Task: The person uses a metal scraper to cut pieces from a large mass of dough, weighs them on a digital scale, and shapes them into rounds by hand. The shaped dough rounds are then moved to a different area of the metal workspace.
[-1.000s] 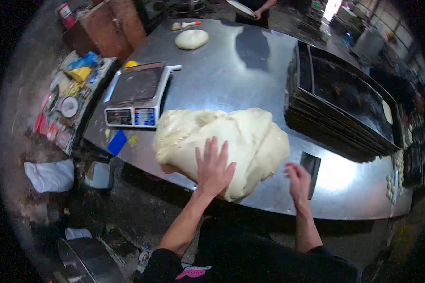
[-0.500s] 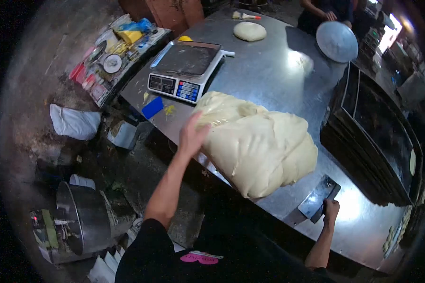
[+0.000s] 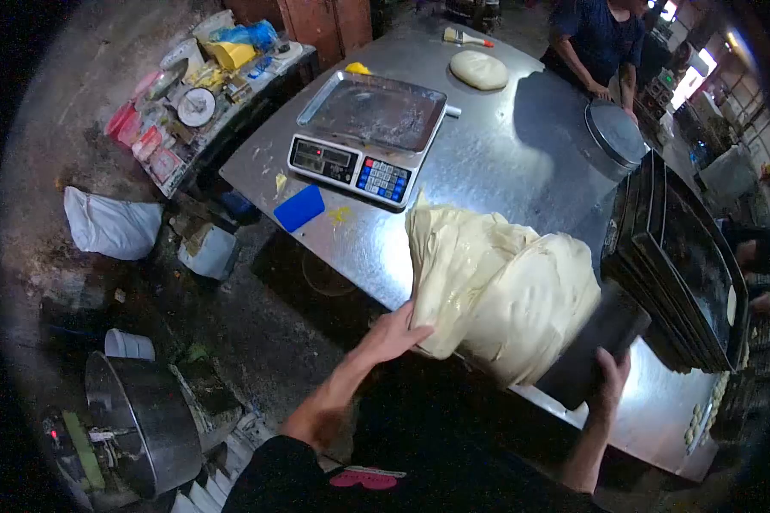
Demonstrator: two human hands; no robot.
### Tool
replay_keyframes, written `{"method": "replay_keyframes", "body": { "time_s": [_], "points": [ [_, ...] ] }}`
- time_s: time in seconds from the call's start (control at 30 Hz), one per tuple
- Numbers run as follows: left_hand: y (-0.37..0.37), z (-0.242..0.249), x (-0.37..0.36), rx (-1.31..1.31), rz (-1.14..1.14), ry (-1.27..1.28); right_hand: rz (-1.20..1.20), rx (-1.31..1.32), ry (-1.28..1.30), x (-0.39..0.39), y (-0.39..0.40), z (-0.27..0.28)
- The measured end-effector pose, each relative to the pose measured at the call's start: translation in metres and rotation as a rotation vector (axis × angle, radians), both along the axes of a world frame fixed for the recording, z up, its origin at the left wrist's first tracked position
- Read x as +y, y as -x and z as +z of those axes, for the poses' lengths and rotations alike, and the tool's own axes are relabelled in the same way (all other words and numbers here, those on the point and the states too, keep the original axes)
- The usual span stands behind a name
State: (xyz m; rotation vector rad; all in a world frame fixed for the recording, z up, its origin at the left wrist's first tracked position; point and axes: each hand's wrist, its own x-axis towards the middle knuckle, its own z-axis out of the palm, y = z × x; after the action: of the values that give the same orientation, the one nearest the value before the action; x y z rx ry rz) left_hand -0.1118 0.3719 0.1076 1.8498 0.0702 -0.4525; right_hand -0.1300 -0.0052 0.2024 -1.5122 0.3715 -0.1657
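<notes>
A large mass of pale dough [image 3: 522, 291] lies at the near edge of the metal table, its surface folded and stretched. My left hand [image 3: 396, 332] grips the dough's lower left corner, fingers closed on it. At the dough's right side, my right hand [image 3: 609, 376] is wrapped round the handle of a wide dark scraper [image 3: 577, 359], whose blade is against the dough's lower right side. The blade's far edge is blurred or hidden there. Beyond the dough's upper left stands a digital scale [image 3: 351, 171] with a metal tray.
A blue scraper [image 3: 299, 208] lies left of the dough. Farther back are a round dough piece [image 3: 479, 70] and a brush [image 3: 466, 38]. Stacked dark trays [image 3: 676, 256] stand at the right. A co-worker [image 3: 595, 43] holds a round metal pan [image 3: 616, 135]. A mixer bowl [image 3: 158, 427] stands lower left.
My left hand has moved down and right and taken hold of the dough's corner. My right hand has brought the scraper up against the dough, which is now more folded. The co-worker's pan is lower.
</notes>
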Motion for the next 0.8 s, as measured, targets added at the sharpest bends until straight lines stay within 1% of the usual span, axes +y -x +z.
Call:
{"method": "replay_keyframes", "body": {
  "time_s": [0.03, 0.07, 0.1, 0.13, 0.17, 0.2, 0.23, 0.3, 0.33, 0.37, 0.43, 0.47, 0.53, 0.57, 0.63, 0.7, 0.77, 0.8],
  "points": [
    [0.001, 0.000, 0.018, -0.014, -0.091, -0.013, 0.055, -0.023, 0.124, 0.035, -0.008, 0.010],
    [-0.002, 0.000, 0.029, -0.121, -0.046, -0.278, 0.155, -0.041, 0.402, 0.061, -0.013, 0.017],
    [-0.020, 0.001, 0.033, -0.204, -0.012, -0.415, 0.159, -0.030, 0.539, 0.081, -0.015, 0.013],
    [-0.037, 0.002, 0.037, -0.277, 0.029, -0.556, 0.140, -0.130, 0.655, 0.109, -0.019, 0.018],
    [-0.062, 0.001, 0.028, -0.307, 0.059, -0.571, 0.150, -0.154, 0.787, 0.129, -0.024, 0.019],
    [-0.086, -0.021, 0.020, -0.355, 0.053, -0.448, 0.167, -0.192, 0.862, 0.139, -0.034, 0.011],
    [-0.103, -0.043, 0.015, -0.402, 0.047, -0.326, 0.236, -0.101, 0.953, 0.152, -0.042, 0.013],
    [-0.111, -0.033, 0.018, -0.245, -0.006, -0.207, 0.343, -0.034, 1.133, 0.174, -0.061, 0.008],
    [-0.111, -0.026, 0.025, -0.115, -0.076, -0.165, 0.410, -0.157, 1.155, 0.182, -0.074, -0.001],
    [-0.101, -0.030, 0.028, -0.102, -0.075, -0.158, 0.488, -0.139, 1.194, 0.190, -0.088, -0.014],
    [-0.079, -0.039, 0.038, -0.021, -0.022, -0.061, 0.636, -0.153, 1.236, 0.210, -0.109, -0.029],
    [-0.066, -0.045, 0.041, -0.040, 0.018, -0.045, 0.646, -0.156, 1.230, 0.220, -0.119, -0.041],
    [-0.035, -0.062, 0.044, -0.079, 0.093, -0.045, 0.873, -0.065, 1.327, 0.238, -0.132, -0.065],
    [-0.023, -0.071, 0.045, -0.103, 0.132, -0.058, 0.887, -0.066, 1.325, 0.247, -0.137, -0.074],
    [-0.004, -0.066, 0.049, -0.054, 0.197, 0.145, 1.026, -0.183, 1.329, 0.267, -0.145, -0.087],
    [0.012, -0.059, 0.048, -0.034, 0.255, 0.185, 1.063, -0.162, 1.354, 0.289, -0.159, -0.095],
    [0.029, -0.054, 0.040, 0.009, 0.241, 0.209, 1.156, -0.115, 1.358, 0.301, -0.163, -0.095],
    [0.040, -0.050, 0.035, -0.066, 0.237, 0.162, 1.158, -0.112, 1.365, 0.302, -0.163, -0.105]
  ]
}}
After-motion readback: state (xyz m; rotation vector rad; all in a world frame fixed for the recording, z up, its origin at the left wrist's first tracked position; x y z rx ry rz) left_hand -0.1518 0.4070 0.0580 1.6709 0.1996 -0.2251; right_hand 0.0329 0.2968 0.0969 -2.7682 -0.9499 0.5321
